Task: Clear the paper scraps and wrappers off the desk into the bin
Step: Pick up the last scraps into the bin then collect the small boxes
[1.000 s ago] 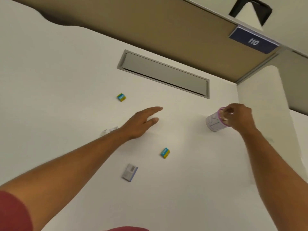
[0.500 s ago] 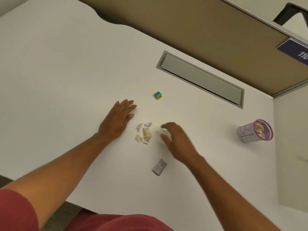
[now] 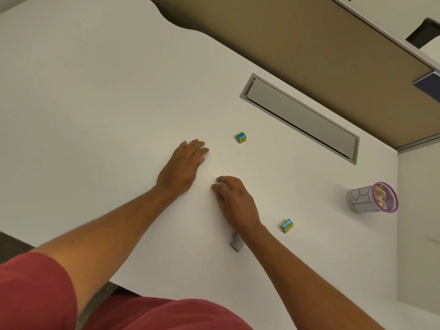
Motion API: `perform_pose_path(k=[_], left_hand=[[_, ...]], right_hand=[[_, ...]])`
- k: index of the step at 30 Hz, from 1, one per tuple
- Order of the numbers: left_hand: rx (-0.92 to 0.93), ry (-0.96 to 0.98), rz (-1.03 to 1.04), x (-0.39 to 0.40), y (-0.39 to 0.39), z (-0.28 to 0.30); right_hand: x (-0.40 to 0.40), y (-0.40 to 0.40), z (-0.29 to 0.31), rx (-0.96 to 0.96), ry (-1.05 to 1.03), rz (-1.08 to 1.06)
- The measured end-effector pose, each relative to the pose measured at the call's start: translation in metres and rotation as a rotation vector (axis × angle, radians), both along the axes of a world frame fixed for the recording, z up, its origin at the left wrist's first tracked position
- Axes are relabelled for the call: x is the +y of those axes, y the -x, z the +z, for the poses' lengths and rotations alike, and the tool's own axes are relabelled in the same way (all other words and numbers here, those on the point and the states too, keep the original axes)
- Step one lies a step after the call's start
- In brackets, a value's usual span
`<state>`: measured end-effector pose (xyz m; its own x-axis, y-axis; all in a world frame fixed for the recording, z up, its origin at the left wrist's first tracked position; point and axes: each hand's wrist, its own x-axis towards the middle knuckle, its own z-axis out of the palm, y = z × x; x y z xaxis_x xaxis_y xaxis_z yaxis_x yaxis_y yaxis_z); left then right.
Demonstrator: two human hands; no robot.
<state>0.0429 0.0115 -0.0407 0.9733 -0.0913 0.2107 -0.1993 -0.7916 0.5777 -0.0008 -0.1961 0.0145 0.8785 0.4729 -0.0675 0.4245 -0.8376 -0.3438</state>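
Observation:
My left hand point(image 3: 183, 167) lies flat on the white desk point(image 3: 95, 103), fingers together and holding nothing. Just to its right, my right hand point(image 3: 235, 201) rests palm down with its fingertips curled onto the desk, over the spot where the paper scraps lay. The scraps are hidden under it. The bin point(image 3: 359, 198), a small grey cup with a purple mesh rim, stands at the far right with crumpled paper inside. One yellow and blue wrapper point(image 3: 241, 137) lies beyond my hands. A second wrapper point(image 3: 287, 225) lies right of my right wrist.
A small grey box point(image 3: 237, 244) sits partly under my right wrist. A grey cable hatch point(image 3: 300, 117) is set into the desk near the brown partition point(image 3: 309, 44). The desk's front edge runs below my forearms.
My right hand came back from the bin and now covers the scraps, which showed between my hands half a second ago. My left hand stayed flat beside them.

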Motion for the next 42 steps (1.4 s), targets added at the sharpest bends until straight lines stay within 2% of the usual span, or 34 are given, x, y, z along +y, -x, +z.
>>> perform_pose_path(k=[5, 7, 9, 12, 14, 27, 32, 36, 38, 40, 42], left_hand=[[-0.039, -0.032, -0.01, 0.001, 0.0, -0.006], [-0.046, -0.036, -0.008, 0.001, 0.001, -0.007], [-0.059, -0.045, -0.009, 0.001, 0.001, -0.006], [-0.08, -0.045, -0.007, 0.001, 0.001, -0.004], [-0.08, -0.038, -0.002, 0.0, 0.002, -0.002], [-0.034, -0.033, -0.01, -0.001, 0.005, 0.003], [-0.043, -0.062, -0.027, -0.001, 0.005, 0.004], [-0.015, -0.084, -0.03, -0.001, 0.003, 0.004], [-0.011, -0.093, -0.029, -0.001, 0.003, 0.005], [-0.004, -0.088, -0.017, -0.002, 0.003, 0.005], [0.005, -0.088, -0.006, -0.003, 0.003, 0.004]], right_hand=[[-0.022, -0.022, 0.028, 0.179, -0.194, -0.122], [-0.029, -0.03, 0.038, 0.28, -0.147, -0.093], [-0.028, -0.03, 0.042, 0.347, 0.013, 0.023], [-0.023, -0.019, 0.033, 0.164, 0.334, 0.225], [-0.02, -0.011, 0.027, 0.098, 0.41, 0.234], [-0.007, 0.023, 0.012, 0.025, 0.393, 0.05], [-0.013, 0.019, 0.005, 0.04, 0.142, -0.08], [-0.016, 0.017, -0.002, -0.045, 0.041, -0.192], [-0.021, 0.012, -0.001, -0.053, -0.108, -0.42], [-0.031, 0.005, 0.003, 0.078, -0.389, -0.774], [-0.048, -0.001, 0.008, 0.251, -0.658, -1.036]])
